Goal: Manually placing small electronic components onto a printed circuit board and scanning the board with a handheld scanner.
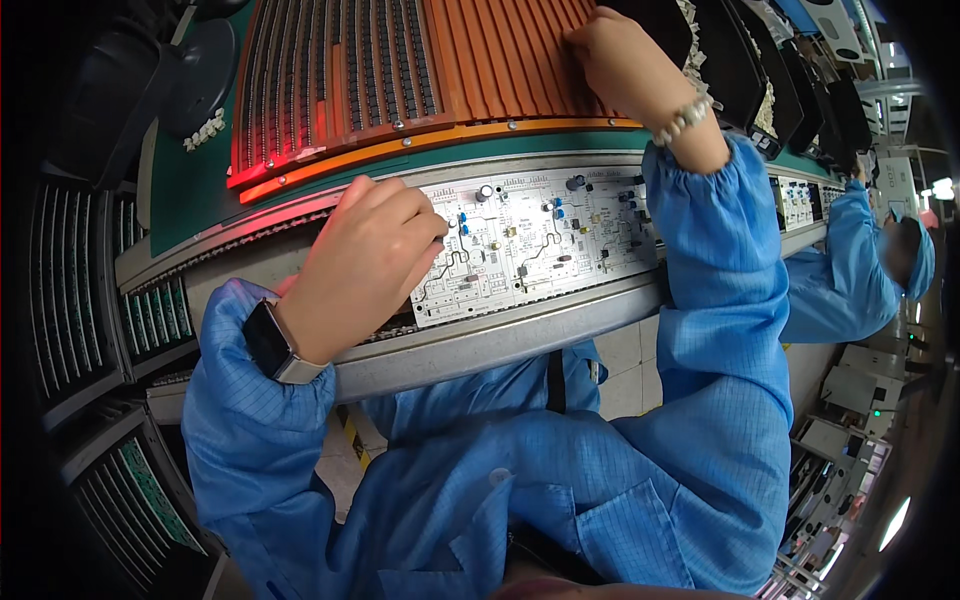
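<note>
A white circuit board panel (590,235) lies along the metal conveyor rail in front of me, carrying capacitors, small blue parts and black printed traces. Over its left end is my left hand (375,255), fingers bent and drawn together, their tips at the board's components. Whatever the fingertips pinch is hidden. My right hand (622,58) reaches to the far right part of an orange slotted rack (510,60), its fingers curled closed at the slots. I cannot make out what is between them. Rows of small black components (375,70) fill the rack's left slots.
Black bins (735,70) with small pale parts stand at the back right. White connectors (205,130) lie on the green mat (180,190). Racks of boards (150,480) stand at the left. A co-worker in blue (850,270) is at the line to the right.
</note>
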Action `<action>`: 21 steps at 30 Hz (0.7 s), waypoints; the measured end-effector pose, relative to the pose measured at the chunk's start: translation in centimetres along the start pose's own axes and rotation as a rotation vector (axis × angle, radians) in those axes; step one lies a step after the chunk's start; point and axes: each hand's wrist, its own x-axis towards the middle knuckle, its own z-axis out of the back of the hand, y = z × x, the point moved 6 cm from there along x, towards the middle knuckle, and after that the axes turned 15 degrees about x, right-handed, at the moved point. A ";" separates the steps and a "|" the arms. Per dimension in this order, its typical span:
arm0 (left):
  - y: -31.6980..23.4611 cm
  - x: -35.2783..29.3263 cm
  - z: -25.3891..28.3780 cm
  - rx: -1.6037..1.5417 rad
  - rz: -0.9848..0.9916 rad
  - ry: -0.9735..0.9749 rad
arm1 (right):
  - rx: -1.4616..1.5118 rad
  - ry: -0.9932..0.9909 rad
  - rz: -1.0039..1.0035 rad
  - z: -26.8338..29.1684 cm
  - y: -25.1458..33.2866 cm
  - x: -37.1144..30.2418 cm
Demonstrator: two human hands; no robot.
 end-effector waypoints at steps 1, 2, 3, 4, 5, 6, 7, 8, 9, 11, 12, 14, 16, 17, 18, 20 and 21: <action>0.1 0.0 0.0 -0.012 0.014 -0.007 | 0.077 -0.001 -0.114 2.1 1.5 -0.7; 0.1 0.0 0.1 -0.012 0.013 -0.005 | 0.155 -0.003 -0.226 3.5 2.6 -1.4; 0.0 0.1 0.2 -0.005 0.007 0.000 | 0.193 0.002 -0.277 4.2 3.4 -1.9; 0.0 0.1 0.3 0.002 0.001 0.006 | 0.195 0.001 -0.282 4.6 4.0 -2.4; -0.1 0.1 0.2 0.002 -0.003 0.010 | 0.209 0.010 -0.290 4.9 4.4 -2.9; 0.1 0.1 0.3 -0.038 0.056 -0.005 | 0.225 0.018 -0.298 5.0 4.7 -3.3; 0.3 0.0 0.3 -0.077 0.116 -0.019 | 0.231 -0.048 -0.299 5.0 4.9 -3.8; 0.2 0.1 0.3 -0.076 0.113 -0.015 | 0.234 -0.050 -0.304 5.1 4.8 -4.1; 0.1 0.1 0.4 -0.084 0.134 -0.028 | 0.283 -0.085 -0.272 5.3 4.8 -4.4; -0.2 0.2 0.4 -0.089 0.153 -0.034 | 0.336 -0.124 -0.245 5.3 4.7 -4.8; -0.3 0.3 0.4 -0.102 0.172 -0.045 | 0.360 -0.157 -0.252 5.3 4.5 -4.9; -0.7 0.6 0.1 -0.114 0.185 -0.046 | 0.390 -0.192 -0.269 5.2 4.3 -5.3; -1.0 1.0 -0.1 -0.125 0.192 -0.090 | 0.394 -0.240 -0.253 5.3 4.5 -5.4; -1.3 1.2 -0.4 -0.123 0.188 -0.080 | 0.400 -0.243 -0.261 5.2 4.4 -5.5; -1.4 1.4 -0.7 -0.132 0.193 -0.081 | 0.384 -0.247 -0.244 5.3 4.6 -5.6; -1.8 1.8 -1.2 -0.140 0.195 -0.073 | 0.373 -0.254 -0.235 5.2 4.7 -5.7; -2.0 2.1 -1.3 -0.123 0.184 -0.069 | 0.397 -0.295 -0.217 5.4 4.8 -5.8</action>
